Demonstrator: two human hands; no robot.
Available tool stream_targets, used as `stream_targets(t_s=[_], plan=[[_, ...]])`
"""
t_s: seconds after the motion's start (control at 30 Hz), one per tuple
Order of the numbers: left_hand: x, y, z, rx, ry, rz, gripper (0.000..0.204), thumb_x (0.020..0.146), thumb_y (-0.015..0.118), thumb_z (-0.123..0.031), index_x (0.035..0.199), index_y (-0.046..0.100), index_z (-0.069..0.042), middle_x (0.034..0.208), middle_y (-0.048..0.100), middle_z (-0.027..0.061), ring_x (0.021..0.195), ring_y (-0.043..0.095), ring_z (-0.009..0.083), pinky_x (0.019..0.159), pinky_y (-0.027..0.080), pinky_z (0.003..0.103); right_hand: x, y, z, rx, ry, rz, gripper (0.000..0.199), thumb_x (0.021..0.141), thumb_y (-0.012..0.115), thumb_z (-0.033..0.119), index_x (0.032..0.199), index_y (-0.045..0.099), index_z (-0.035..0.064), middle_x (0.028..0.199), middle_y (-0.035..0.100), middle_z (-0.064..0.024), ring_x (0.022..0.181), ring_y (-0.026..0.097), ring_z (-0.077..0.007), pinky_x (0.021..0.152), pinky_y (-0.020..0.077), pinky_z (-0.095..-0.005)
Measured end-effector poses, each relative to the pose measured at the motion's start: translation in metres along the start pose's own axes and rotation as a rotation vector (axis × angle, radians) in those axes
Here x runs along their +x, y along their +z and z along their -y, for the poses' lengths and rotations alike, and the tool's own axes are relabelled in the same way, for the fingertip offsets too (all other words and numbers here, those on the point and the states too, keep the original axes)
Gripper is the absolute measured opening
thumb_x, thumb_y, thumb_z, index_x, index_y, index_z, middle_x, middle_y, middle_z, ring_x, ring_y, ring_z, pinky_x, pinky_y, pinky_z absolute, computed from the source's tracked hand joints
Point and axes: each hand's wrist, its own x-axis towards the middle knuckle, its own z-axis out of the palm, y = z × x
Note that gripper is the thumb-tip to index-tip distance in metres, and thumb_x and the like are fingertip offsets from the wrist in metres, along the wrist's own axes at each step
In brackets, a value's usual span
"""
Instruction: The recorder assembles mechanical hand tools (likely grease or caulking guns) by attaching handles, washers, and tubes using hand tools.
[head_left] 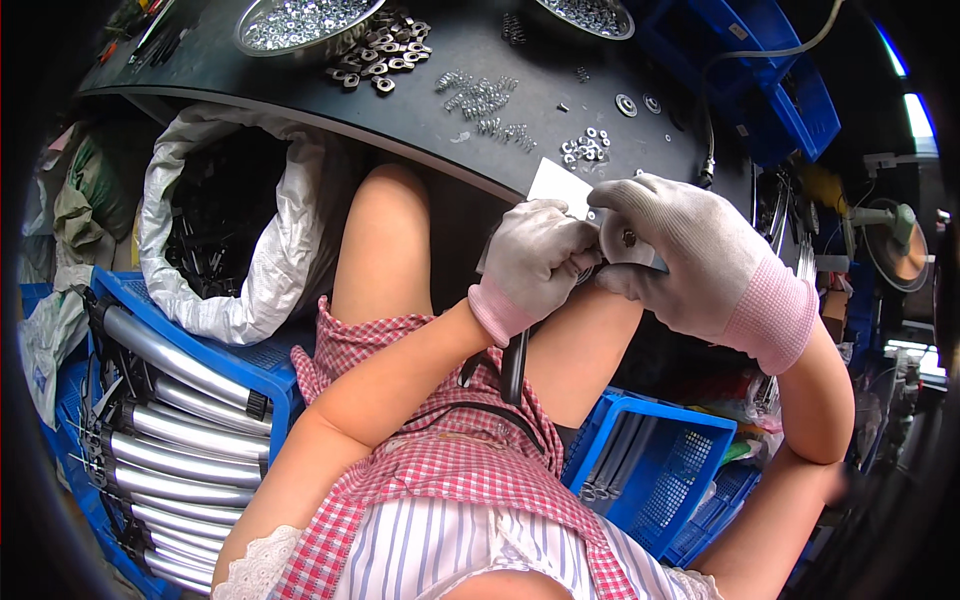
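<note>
Both my hands wear grey gloves with pink cuffs and meet just past the table's near edge, above my lap. My left hand (540,255) is closed, fingers curled round a part mostly hidden by the glove. A black tube (514,370) comes out below this wrist and seems to belong to that part. The thumb and fingers of my right hand (690,250) curve round a pale round piece (613,243) with a dark centre, against the left fingertips. A flat white piece (560,186) shows behind the left knuckles.
On the dark table (560,70) lie springs (478,95), metal fittings (385,55), small rings (585,147) and a bowl of nuts (305,25). A white sack (215,320) stands left, above a blue crate of silver tubes (180,440). Another blue crate (650,460) sits at right.
</note>
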Motion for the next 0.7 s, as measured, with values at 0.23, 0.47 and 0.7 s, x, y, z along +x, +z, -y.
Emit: stream_targets(t_s=[0.23,0.47,0.7], plan=[[0.001,-0.003,-0.004,0.001,-0.006,0.034,0.012,0.068,0.068,-0.008,0.078,0.062,-0.007,0.063,0.056,0.007,0.065,0.057,0.027,0.064,0.044,0.038,-0.004,0.005,0.007,0.05,0.084,-0.04,0.028,0.077,0.07,0.019,0.088,0.052,0.0002,0.087,0.061,-0.0182,0.085,0.062,-0.0347,0.072,0.05,-0.0398],[0.001,-0.004,-0.004,0.016,-0.026,0.018,0.014,0.066,0.067,-0.007,0.079,0.062,-0.008,0.063,0.056,0.0066,0.065,0.057,0.0272,0.064,0.044,0.039,-0.007,0.015,0.002,-0.135,-0.222,-0.404,0.054,0.071,0.074,0.017,0.117,0.05,0.0036,0.096,0.059,-0.0164,0.079,0.061,-0.034,0.07,0.0483,-0.0395],[-0.003,-0.004,-0.002,0.079,0.026,0.002,0.01,0.068,0.066,-0.007,0.075,0.059,-0.007,0.064,0.056,0.0088,0.065,0.057,0.029,0.065,0.043,0.041,0.0,0.018,0.031,-0.242,0.374,-0.094,0.032,0.095,0.047,0.032,0.092,0.057,0.0014,0.068,0.062,-0.0208,0.074,0.066,-0.0372,0.064,0.0522,-0.0373]])
